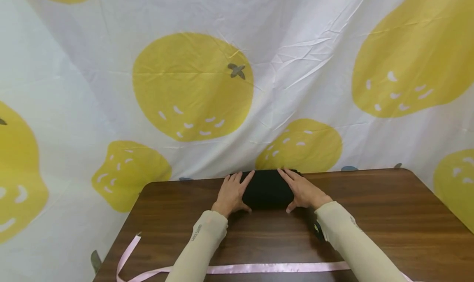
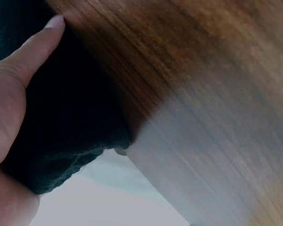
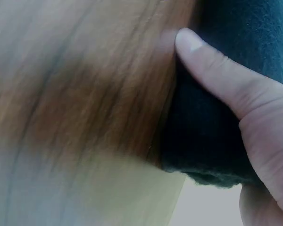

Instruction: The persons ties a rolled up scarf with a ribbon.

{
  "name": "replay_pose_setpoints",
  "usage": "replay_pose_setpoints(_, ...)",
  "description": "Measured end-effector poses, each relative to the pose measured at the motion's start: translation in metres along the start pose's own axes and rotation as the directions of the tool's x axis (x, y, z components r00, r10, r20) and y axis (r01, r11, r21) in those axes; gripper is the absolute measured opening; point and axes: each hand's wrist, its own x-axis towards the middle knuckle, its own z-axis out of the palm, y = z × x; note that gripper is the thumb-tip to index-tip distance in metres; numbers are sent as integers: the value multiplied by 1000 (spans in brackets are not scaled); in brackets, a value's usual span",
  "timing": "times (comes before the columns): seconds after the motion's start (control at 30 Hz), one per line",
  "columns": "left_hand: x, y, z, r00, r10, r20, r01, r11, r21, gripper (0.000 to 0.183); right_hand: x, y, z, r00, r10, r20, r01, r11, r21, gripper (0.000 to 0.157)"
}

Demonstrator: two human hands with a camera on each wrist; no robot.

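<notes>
A thick roll of black, fuzzy cloth [image 1: 268, 189] lies crosswise at the far edge of the brown wooden table. On its left part rests my left hand [image 1: 232, 191], fingers stretched over the top and thumb low along the near side. My right hand [image 1: 303, 190] mirrors it on the right part, fingers spread and pointing away. The left wrist view has the left thumb [image 2: 37, 49] against the dark cloth [image 2: 75, 108] close to the tabletop. In the right wrist view, the right thumb [image 3: 212, 66] lies along the near face, above the roll's uneven end [image 3: 217, 176].
A pink satin ribbon [image 1: 259, 268] runs across the near part of the table [image 1: 385, 220], curling up at the left. Behind the table hangs a white curtain [image 1: 289, 93] printed with yellow lemons. A small dark object [image 1: 318, 229] shows beside the right sleeve.
</notes>
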Motion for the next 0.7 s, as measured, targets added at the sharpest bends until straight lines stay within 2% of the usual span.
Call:
replay_pose_setpoints(0.2,2,1,0,1000,-9,19,8,1000,26,124,1,1,-2,1000,-3,-13,3,1000,25,119)
replay_pose_setpoints(0.37,2,3,2,1000,-17,2,17,998,64,123,2,-2,0,999,-2,-40,1,1000,-17,113)
replay_pose_setpoints(0.57,1,4,5,999,-3,-46,8,995,101,116,1,-4,6,992,-4,-126,-7,996,-88,100)
replay_pose_setpoints(0.7,2,5,8,997,7,-72,1,993,118,110,-1,-2,11,977,-60,-206,23,984,-175,94)
